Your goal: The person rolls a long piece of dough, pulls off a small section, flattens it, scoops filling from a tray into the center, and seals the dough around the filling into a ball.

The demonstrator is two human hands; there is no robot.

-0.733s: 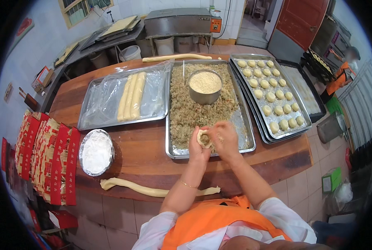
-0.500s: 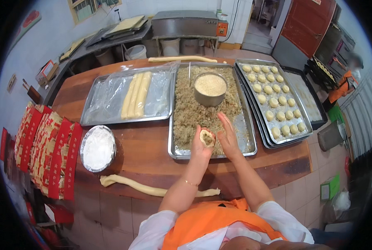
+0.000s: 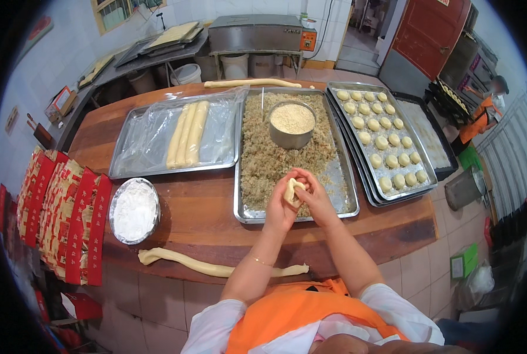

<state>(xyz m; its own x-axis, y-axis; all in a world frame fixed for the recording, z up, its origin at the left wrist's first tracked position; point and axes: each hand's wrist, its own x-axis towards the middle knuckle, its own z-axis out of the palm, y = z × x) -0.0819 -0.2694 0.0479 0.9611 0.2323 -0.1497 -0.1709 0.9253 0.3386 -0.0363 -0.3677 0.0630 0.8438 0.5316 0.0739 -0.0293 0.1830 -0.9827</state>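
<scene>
A small piece of pale dough (image 3: 293,192), cupped around a hollow, sits between my two hands above the near end of a metal tray (image 3: 237,203) of crumbly brown filling (image 3: 262,154). My left hand (image 3: 280,207) is wrapped round it from the left. The fingers of my right hand (image 3: 315,199) close on its rim from the right. How much filling lies inside the dough is hard to see. A metal bowl of pale seeds or grains (image 3: 292,119) stands on the filling. Along the table's near edge lies a long dough rope (image 3: 201,265).
Left is a tray (image 3: 122,168) with plastic film and several dough strips (image 3: 185,134); nearer stands a bowl of white flour (image 3: 135,210). Stacked trays (image 3: 428,184) with round dough pieces (image 3: 381,143) are right. Red packages (image 3: 63,218) flank the table. A co-worker (image 3: 486,118) stands far right.
My right hand, outstretched and apart half a second ago, has come in to the dough and its fingers now fold over the rim. The dough's opening looks narrower.
</scene>
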